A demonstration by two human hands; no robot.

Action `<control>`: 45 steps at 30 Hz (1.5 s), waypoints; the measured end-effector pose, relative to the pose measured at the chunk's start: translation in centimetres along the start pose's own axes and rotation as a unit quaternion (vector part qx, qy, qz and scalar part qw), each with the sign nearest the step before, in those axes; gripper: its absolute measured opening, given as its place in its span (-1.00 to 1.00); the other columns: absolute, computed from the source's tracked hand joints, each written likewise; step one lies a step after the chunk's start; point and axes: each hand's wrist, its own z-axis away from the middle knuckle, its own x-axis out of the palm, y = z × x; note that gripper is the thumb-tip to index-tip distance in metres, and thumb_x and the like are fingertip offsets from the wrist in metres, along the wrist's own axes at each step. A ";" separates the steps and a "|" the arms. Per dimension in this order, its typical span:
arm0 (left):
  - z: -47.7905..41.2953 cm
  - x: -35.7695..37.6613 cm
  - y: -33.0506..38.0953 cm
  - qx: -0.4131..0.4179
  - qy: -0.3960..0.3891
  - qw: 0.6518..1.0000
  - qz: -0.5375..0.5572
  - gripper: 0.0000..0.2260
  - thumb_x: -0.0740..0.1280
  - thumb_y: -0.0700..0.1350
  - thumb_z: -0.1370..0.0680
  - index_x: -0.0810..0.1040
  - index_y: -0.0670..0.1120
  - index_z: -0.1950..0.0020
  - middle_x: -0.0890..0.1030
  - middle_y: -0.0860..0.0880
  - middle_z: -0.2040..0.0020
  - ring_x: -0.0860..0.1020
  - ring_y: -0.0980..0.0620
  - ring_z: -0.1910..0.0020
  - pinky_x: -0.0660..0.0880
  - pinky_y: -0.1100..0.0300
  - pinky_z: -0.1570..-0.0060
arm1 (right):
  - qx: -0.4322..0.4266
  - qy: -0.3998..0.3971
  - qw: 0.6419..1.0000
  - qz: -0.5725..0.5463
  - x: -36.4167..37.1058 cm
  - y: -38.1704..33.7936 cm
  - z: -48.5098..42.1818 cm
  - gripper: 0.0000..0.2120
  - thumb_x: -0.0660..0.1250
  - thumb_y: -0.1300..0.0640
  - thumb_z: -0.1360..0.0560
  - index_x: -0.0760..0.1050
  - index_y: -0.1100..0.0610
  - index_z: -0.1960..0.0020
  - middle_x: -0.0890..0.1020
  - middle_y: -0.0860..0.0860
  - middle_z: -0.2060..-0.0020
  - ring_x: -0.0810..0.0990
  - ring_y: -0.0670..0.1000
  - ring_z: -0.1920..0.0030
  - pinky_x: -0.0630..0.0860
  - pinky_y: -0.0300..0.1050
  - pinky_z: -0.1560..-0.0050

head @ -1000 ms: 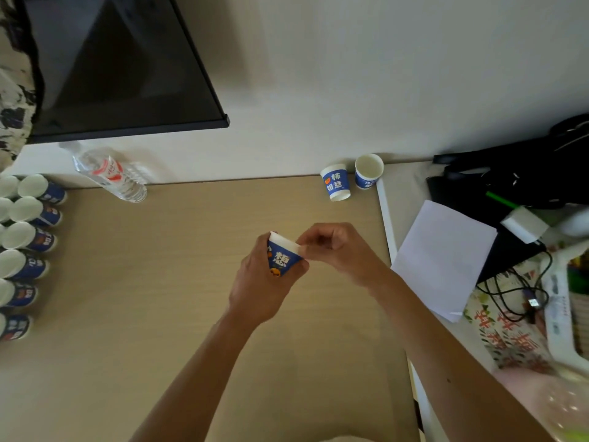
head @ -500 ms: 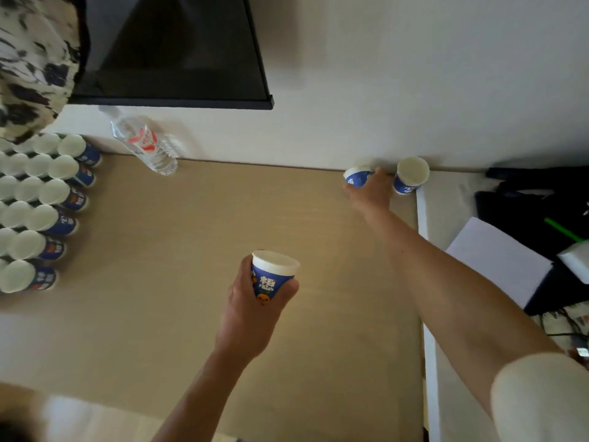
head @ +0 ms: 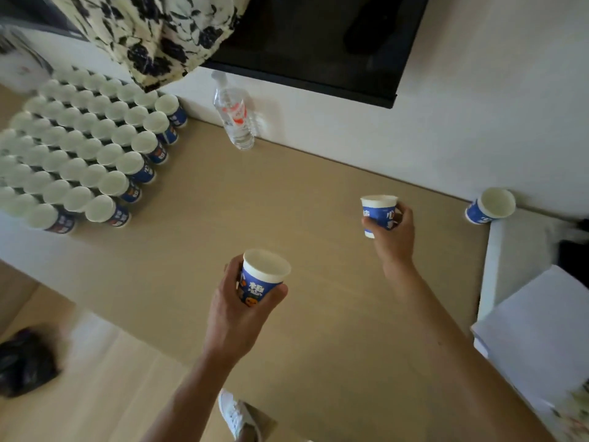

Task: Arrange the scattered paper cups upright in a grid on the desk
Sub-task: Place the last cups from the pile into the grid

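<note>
Left cup [head: 261, 279] is gripped rim-up in the left hand [head: 236, 307] and right cup [head: 379, 213] is clamped in the right hand [head: 393, 231], hands well apart, both well right of the grid [head: 86, 148]. A third cup [head: 490, 207] is seen at the wall, farthest right of the grid. Held cups are best carried level, walls not squeezed, and set down rim-up just beside the grid's right column, lined up with its rows, released gently so neighbours are not knocked.
</note>
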 end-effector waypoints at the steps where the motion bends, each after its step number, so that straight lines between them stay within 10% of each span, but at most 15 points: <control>1: 0.0 -0.7 -0.3 0.003 0.008 1.000 0.011 -0.49 0.56 0.07 -0.32 0.52 0.10 -0.23 0.65 -0.02 -0.03 0.66 0.05 0.10 0.59 0.19 0.17 | -0.001 -0.016 1.000 -0.014 0.7 -0.3 2.1 -0.35 0.59 0.21 -0.33 0.43 0.06 -0.35 0.60 -0.07 -0.06 0.62 -0.18 0.09 0.52 -0.38 0.21; 10: 2.9 -11.2 -3.1 0.091 0.077 0.992 0.042 -0.48 0.55 -0.04 -0.31 0.52 0.09 -0.24 0.66 0.15 -0.06 0.62 0.11 -0.05 0.53 0.17 -0.01 | -0.028 -0.184 0.981 -0.061 8.8 -2.7 20.5 -0.41 0.58 0.32 -0.22 0.52 0.09 -0.20 0.68 0.01 -0.05 0.68 0.01 -0.04 0.57 -0.22 0.03; 26: 6.2 -33.7 -13.3 0.096 0.177 0.971 0.131 -0.51 0.54 -0.07 -0.33 0.51 0.08 -0.23 0.65 0.16 -0.05 0.63 0.10 -0.05 0.57 0.09 -0.05 | -0.072 -0.232 0.970 -0.024 26.8 -4.2 40.6 -0.42 0.62 0.27 -0.23 0.51 0.02 -0.17 0.65 -0.05 -0.04 0.64 -0.19 0.03 0.56 -0.22 0.05; 35: 0.8 -42.0 -16.0 0.092 0.207 0.966 0.121 -0.50 0.59 -0.22 -0.36 0.51 0.06 -0.21 0.64 0.23 -0.04 0.62 0.16 -0.04 0.57 0.13 -0.03 | -0.059 -0.252 0.966 -0.004 38.4 -4.1 42.0 -0.38 0.57 0.04 -0.10 0.51 -0.03 -0.15 0.65 -0.05 -0.05 0.64 -0.05 -0.04 0.61 -0.14 0.05; 45: -12.9 -50.7 -17.0 0.113 0.119 0.985 0.054 -0.47 0.57 -0.16 -0.39 0.46 0.06 -0.28 0.65 0.19 -0.08 0.62 0.12 0.00 0.54 0.31 0.00 | -0.045 -0.211 0.976 -0.017 54.1 -3.2 37.3 -0.35 0.61 0.35 -0.26 0.48 0.06 -0.27 0.63 -0.01 -0.10 0.64 -0.11 -0.05 0.62 -0.13 -0.06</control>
